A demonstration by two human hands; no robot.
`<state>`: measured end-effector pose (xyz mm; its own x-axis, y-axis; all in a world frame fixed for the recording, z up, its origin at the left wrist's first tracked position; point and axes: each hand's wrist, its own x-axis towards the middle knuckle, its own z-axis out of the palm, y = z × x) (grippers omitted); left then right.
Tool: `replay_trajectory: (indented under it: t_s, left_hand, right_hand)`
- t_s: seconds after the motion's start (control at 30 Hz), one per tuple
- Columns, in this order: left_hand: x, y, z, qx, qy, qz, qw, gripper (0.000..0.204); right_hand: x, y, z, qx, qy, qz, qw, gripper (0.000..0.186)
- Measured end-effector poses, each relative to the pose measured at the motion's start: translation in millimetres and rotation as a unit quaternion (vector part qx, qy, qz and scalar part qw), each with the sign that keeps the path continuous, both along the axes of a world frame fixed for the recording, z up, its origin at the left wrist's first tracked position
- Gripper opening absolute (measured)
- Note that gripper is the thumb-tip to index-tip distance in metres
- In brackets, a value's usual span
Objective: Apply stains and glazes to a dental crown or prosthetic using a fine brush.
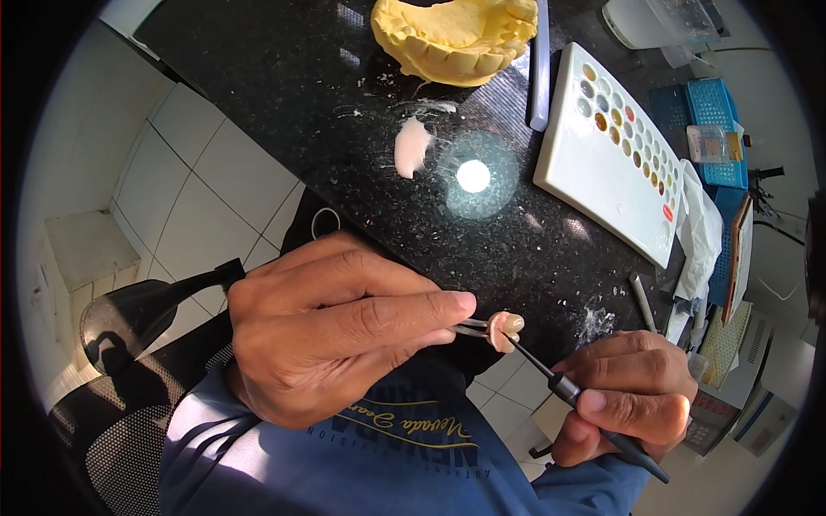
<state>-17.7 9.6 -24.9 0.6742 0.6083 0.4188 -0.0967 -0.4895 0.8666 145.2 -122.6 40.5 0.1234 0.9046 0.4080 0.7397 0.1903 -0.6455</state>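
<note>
My left hand is closed around slim metal tweezers, whose tips grip a small dental piece with pink gum-coloured material and tooth-coloured crowns. My right hand pinches a thin dark-handled brush like a pen. Its fine pointed tip meets the dental piece at the lower right side, though I cannot tell whether it presses on it. Both hands are in front of the near edge of the black speckled bench. A pale pink blob of paste lies on the bench beyond them.
A yellow plaster dental cast stands at the far side. To the right lies a white palette with rows of coloured wells, beside white tissue and blue baskets. A chair armrest is at left.
</note>
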Motion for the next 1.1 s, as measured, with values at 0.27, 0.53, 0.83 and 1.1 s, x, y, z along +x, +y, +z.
replay_trajectory:
  t_s: [0.27,0.53,0.83,1.1]
  left_hand:
    - [-0.3,0.1,-1.3,0.003,-0.002,0.001,1.0,0.029]
    - [-1.7,-1.3,0.7,-0.001,-0.001,-0.001,1.0,0.027]
    - [1.7,-14.5,8.2,-0.086,0.002,0.018,0.996,0.022]
    - [1.8,-23.1,13.1,-0.264,0.014,-0.024,0.964,0.014]
  right_hand:
    - [2.1,-0.4,-1.5,0.004,0.005,0.011,1.0,0.017]
    - [9.8,-8.2,-2.0,0.038,0.018,0.021,0.999,0.022]
    - [39.5,-14.2,0.6,0.087,0.055,-0.033,0.994,0.025]
    - [93.8,13.9,20.8,0.111,0.192,-0.166,0.961,0.014]
